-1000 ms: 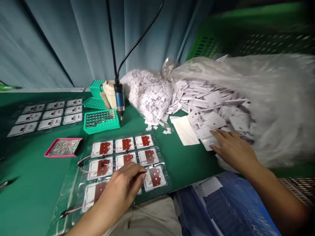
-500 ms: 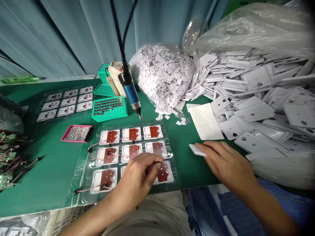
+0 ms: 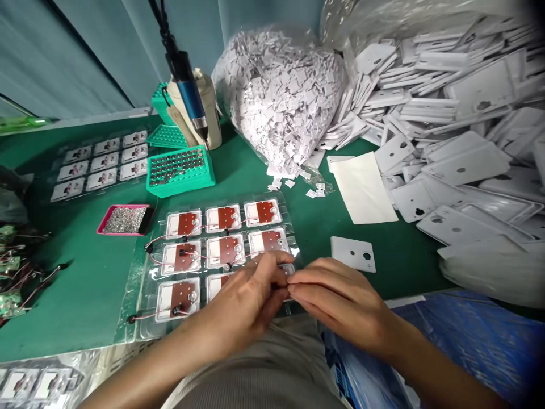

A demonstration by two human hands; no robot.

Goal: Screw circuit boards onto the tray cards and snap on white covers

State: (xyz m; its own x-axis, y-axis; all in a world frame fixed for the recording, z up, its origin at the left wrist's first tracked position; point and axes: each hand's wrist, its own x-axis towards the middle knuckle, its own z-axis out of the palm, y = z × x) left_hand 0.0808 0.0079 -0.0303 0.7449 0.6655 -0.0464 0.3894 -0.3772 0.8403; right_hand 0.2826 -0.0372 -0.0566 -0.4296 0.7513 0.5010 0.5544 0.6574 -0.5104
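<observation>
A clear tray [image 3: 140,272] holds rows of white plates with brown circuit boards and thin red wires. My left hand [image 3: 244,301] rests over the tray's near right corner, fingers curled in a pinch. My right hand [image 3: 340,304] meets it there, fingertips pressed together at the same spot. What the fingers hold is hidden. A single white plastic plate [image 3: 353,253] lies on the green mat just right of the tray, apart from both hands.
A blue electric screwdriver [image 3: 191,105] hangs over a green tray of small parts [image 3: 181,173]. A pink tray of screws [image 3: 124,220] sits left. Heaps of white plates [image 3: 451,130] and a bag of small white pieces [image 3: 281,96] fill the back right. Another filled tray [image 3: 100,166] lies far left.
My right hand left the white plate on the mat and came left to meet my left hand over the tray's corner. The view tilted down.
</observation>
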